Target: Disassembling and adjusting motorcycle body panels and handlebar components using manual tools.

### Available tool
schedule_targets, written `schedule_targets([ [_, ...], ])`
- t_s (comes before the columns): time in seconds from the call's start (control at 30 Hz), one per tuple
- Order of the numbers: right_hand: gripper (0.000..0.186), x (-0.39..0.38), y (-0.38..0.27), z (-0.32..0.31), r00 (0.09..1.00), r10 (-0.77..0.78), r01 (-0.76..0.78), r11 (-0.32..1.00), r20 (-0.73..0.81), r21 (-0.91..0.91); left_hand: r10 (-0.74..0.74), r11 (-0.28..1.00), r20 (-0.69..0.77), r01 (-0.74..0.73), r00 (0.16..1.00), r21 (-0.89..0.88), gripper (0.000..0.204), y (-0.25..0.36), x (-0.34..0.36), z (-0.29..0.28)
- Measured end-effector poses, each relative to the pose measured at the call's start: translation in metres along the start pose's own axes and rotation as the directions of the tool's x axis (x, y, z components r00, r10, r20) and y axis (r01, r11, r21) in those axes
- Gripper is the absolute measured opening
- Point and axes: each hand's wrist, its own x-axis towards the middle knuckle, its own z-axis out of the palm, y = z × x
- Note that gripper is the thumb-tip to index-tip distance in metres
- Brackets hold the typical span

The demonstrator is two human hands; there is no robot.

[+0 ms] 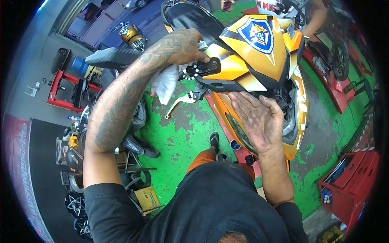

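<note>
Your left hand (182, 46) is on top of the handlebar grip (202, 67), fingers curled over it and bunching a white rag (165, 83) that hangs down below the wrist. The grip's long axis runs left to right, ending at the yellow fairing (259, 52), and the silver brake lever (180, 103) juts down-left just beneath it. This hand is the nearer one, already touching. Your right hand (259, 119) is palm up, fingers flat and together, holding nothing, just below the fairing's lower edge.
</note>
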Motion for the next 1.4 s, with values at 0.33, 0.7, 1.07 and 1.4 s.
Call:
schedule_targets([
  [0.33, 0.049, 0.032, 0.033, -0.024, 0.992, 0.064, -0.042, 0.979, 0.105, -0.197, 0.293, 0.873, -0.36, -0.402, 0.886, -0.277, 0.031, -0.015, -0.144, -0.026],
  [0.7, 0.072, 0.064, 0.055, 0.001, 0.983, -0.085, 0.045, 0.971, -0.163, -0.235, 0.133, 0.815, -0.568, -0.416, 0.812, -0.404, 0.051, -0.094, -0.081, 0.096],
  [1.07, 0.052, 0.075, 0.097, 0.011, 0.889, -0.351, 0.257, 0.914, -0.295, -0.313, 0.399, 0.333, -0.64, -0.754, 0.657, -0.566, 0.023, -0.134, -0.024, 0.106],
  [1.4, 0.043, 0.073, 0.108, 0.024, 0.761, -0.543, 0.421, 0.829, -0.355, -0.368, 0.691, -0.115, -0.522, -0.638, 0.499, -0.762, 0.01, -0.152, -0.029, 0.079],
])
